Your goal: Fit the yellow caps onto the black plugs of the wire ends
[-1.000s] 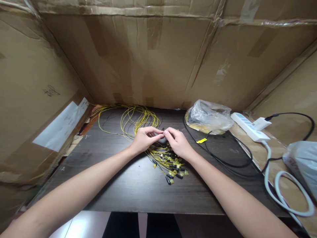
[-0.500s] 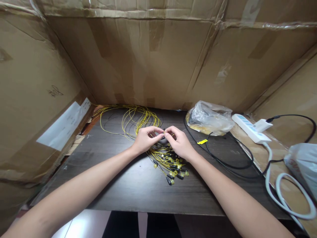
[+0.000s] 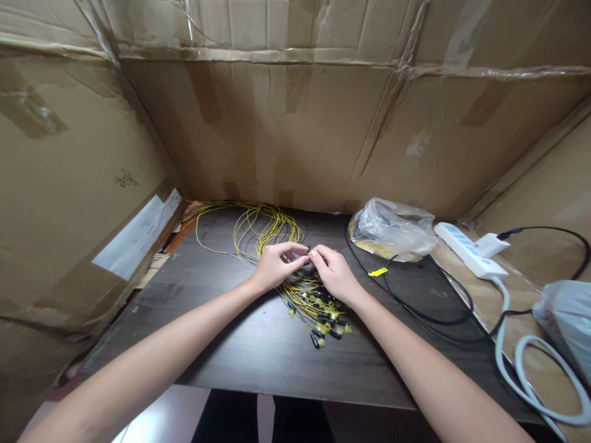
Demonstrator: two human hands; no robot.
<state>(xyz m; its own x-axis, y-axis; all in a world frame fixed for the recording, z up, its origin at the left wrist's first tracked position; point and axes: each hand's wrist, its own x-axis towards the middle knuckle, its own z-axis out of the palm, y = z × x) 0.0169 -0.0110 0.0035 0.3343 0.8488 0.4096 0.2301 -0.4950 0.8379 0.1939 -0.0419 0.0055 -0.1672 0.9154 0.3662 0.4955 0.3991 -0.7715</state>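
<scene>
My left hand (image 3: 278, 266) and my right hand (image 3: 335, 272) meet over a bundle of thin yellow cables (image 3: 282, 226). Thumb and forefinger of each hand are closed in a pinch. Between the fingertips sits a small black cable connector (image 3: 308, 250), mostly covered by the fingers. Just below the hands, several black connectors with clear yellow caps (image 3: 333, 315) lie fanned out on the dark wood-grain table (image 3: 231, 351). The cables loop away behind my left hand toward the back left.
A clear plastic bag (image 3: 392, 227) stands at the back right. Beside it run a black cable (image 3: 415, 317) with a yellow tag (image 3: 378, 272) and a white power strip (image 3: 471, 251) with its coiled cord. Cardboard walls (image 3: 258, 135) enclose the table; a plastic bag (image 3: 566, 320) sits far right.
The camera has tilted slightly up, so everything appears a little lower. Both hands stay together, fingertips pinched at the connector, with only a small shift of the fingers.
</scene>
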